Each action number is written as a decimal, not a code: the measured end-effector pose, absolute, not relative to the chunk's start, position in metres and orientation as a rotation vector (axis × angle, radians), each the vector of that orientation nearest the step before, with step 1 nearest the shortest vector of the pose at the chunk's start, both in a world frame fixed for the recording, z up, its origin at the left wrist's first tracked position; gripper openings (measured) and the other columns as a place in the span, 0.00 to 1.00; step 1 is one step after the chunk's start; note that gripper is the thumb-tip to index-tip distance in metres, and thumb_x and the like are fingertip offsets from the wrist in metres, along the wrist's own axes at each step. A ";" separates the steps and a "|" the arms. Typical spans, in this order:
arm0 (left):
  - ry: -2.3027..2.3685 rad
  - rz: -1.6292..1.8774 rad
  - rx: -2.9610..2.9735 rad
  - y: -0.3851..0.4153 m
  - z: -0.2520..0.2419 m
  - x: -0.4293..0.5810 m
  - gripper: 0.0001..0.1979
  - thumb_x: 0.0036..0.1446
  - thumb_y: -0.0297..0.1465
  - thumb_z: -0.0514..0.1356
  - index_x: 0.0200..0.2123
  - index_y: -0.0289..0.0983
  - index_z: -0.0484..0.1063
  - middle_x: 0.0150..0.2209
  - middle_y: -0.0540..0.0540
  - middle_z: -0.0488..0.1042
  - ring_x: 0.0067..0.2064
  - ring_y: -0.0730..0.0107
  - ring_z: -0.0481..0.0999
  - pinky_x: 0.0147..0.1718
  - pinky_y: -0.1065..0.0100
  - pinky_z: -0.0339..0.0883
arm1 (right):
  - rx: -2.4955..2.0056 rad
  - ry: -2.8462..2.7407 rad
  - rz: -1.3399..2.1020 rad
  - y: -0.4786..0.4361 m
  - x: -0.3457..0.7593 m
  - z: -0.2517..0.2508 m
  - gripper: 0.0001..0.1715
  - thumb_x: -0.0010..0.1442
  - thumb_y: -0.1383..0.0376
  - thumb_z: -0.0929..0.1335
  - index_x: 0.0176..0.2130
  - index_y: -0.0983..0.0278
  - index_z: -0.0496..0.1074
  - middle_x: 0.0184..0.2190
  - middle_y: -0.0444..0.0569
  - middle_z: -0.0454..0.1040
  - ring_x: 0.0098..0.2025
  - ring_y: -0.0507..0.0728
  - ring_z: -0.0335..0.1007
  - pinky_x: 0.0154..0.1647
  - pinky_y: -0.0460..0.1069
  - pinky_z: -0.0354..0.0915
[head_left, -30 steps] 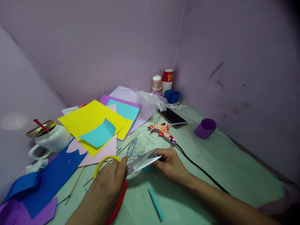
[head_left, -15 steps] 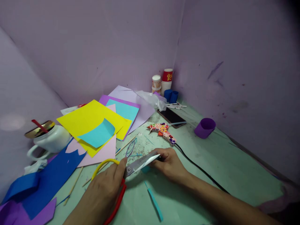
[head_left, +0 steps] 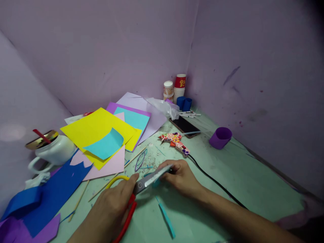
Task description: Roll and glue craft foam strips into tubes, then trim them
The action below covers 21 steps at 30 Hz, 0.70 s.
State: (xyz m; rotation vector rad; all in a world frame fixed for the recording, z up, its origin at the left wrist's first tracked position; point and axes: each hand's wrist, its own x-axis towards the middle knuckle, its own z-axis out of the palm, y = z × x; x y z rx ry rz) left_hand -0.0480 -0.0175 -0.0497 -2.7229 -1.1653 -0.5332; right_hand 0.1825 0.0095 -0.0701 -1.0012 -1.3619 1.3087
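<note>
My left hand (head_left: 111, 207) grips a pair of scissors (head_left: 145, 180) by its yellow and red handles, the steel blades pointing right and nearly closed. My right hand (head_left: 181, 177) is curled at the blade tips, pinching a small teal piece of paper (head_left: 156, 183) that is mostly hidden under the blades. A cut teal strip (head_left: 167, 217) lies on the green table (head_left: 227, 182) just below the two hands.
Yellow, teal, pink and purple paper sheets (head_left: 101, 133) are piled at the left, with blue paper (head_left: 53, 192) and a white mug (head_left: 50, 150). A glue gun (head_left: 174, 140) with a black cord, a phone (head_left: 184, 125), a purple cup (head_left: 220, 137) and stacked cups (head_left: 179, 86) stand behind.
The scissor blades have closed from wide apart to nearly together. The handles dropped lower and both hands shifted slightly.
</note>
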 end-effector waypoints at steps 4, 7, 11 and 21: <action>-1.380 -0.652 -2.621 -0.008 -0.042 -0.060 0.18 0.57 0.26 0.48 0.51 0.40 0.59 0.43 0.43 0.77 0.41 0.67 0.79 0.35 0.72 0.71 | -1.037 -1.245 1.362 0.013 0.184 -0.064 0.04 0.43 0.68 0.72 0.25 0.66 0.76 0.21 0.45 0.75 0.25 0.53 0.70 0.27 0.47 0.66; -1.714 -0.447 -2.423 0.000 -0.040 -0.072 0.14 0.58 0.31 0.47 0.46 0.39 0.65 0.41 0.42 0.78 0.37 0.60 0.80 0.28 0.68 0.71 | -0.998 -1.166 1.425 0.015 0.185 -0.061 0.07 0.41 0.68 0.73 0.27 0.66 0.76 0.23 0.45 0.76 0.25 0.52 0.71 0.27 0.47 0.67; -2.081 -0.186 -2.290 0.002 -0.037 -0.078 0.17 0.59 0.35 0.46 0.48 0.38 0.67 0.39 0.40 0.78 0.35 0.53 0.79 0.25 0.64 0.68 | -0.957 -1.114 1.509 0.015 0.185 -0.061 0.09 0.40 0.69 0.74 0.27 0.66 0.76 0.22 0.45 0.76 0.23 0.51 0.71 0.26 0.47 0.67; -1.814 -0.663 -2.725 -0.006 -0.042 -0.072 0.20 0.63 0.31 0.43 0.58 0.41 0.54 0.54 0.41 0.68 0.53 0.64 0.70 0.47 0.63 0.67 | -1.062 -1.123 1.591 0.018 0.186 -0.065 0.16 0.40 0.58 0.76 0.25 0.68 0.75 0.19 0.45 0.73 0.19 0.50 0.67 0.17 0.44 0.64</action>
